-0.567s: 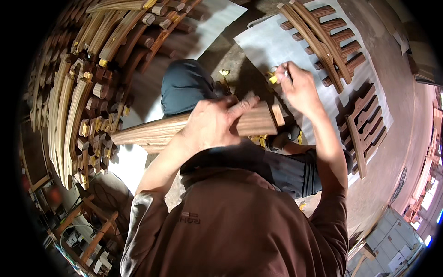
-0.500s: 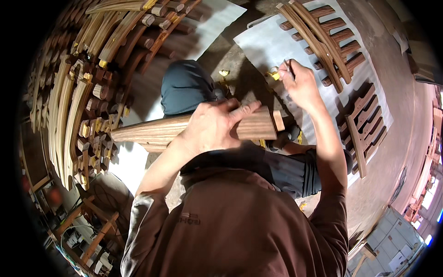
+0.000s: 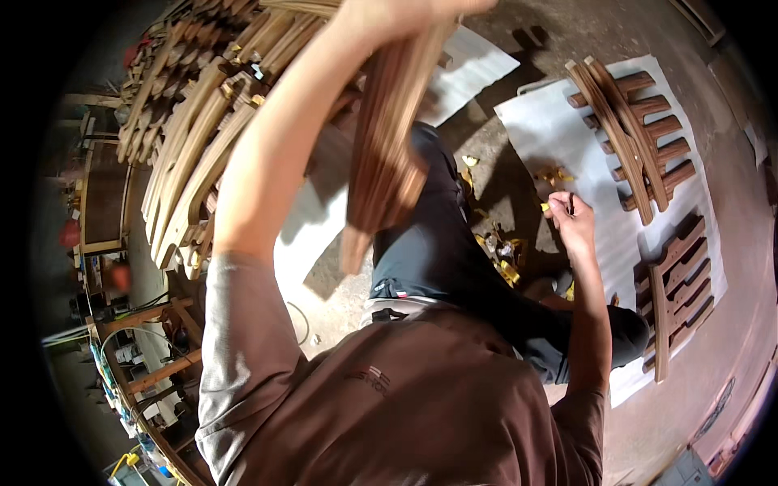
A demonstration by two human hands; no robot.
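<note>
My left hand [image 3: 413, 16] is raised at the top of the view, wrapped round one end of a striped brown wooden furniture part [image 3: 385, 138]. The part hangs down at a steep tilt above my bent leg, blurred by motion. Out to the right, my right hand [image 3: 574, 225] is closed in a pinch, with a small yellow scrap [image 3: 546, 208] at the fingertips. A thin dark thing [image 3: 571, 202] also shows between its fingers; its kind is unclear.
Curved wooden parts [image 3: 182, 154] are heaped at the left. On a white sheet [image 3: 531, 121] at the right lie slatted wooden frames [image 3: 628, 150]. Yellow scraps [image 3: 504, 263] litter the floor by my leg. A wooden rack [image 3: 166, 368] stands at the lower left.
My left hand has lifted the wooden part upward, turning it from nearly level to steeply hanging. The right hand stays out to the right, still pinching the yellow scrap. The view has shifted.
</note>
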